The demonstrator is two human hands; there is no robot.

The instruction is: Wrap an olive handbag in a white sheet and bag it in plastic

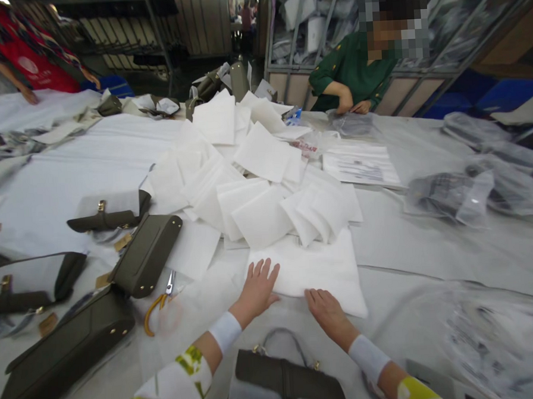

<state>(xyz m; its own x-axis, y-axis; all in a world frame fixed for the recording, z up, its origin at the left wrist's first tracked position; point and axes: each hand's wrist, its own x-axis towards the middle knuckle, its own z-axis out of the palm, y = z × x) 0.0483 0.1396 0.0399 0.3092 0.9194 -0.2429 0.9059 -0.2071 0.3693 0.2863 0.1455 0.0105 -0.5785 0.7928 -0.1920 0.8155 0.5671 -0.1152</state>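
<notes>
A white foam sheet (328, 273) lies at the front of a heap of smaller white foam pieces (267, 205). My left hand (257, 289) rests on its left part with the fingers spread. At the sheet's near edge, my right hand (328, 315) has its fingers together and curled over the edge; its thumb is hidden. Just below my hands lies a dark olive handbag (287, 377) with a thin handle, partly in pale wrapping. Orange-handled scissors (162, 300) lie to the left of my left hand.
Several olive handbags (146, 253) cover the table's left side. Clear plastic bags (500, 324) lie at right, with wrapped items (449, 196) behind. A person in green (353, 70) handles plastic across the table; another in a red apron (36, 62) stands far left.
</notes>
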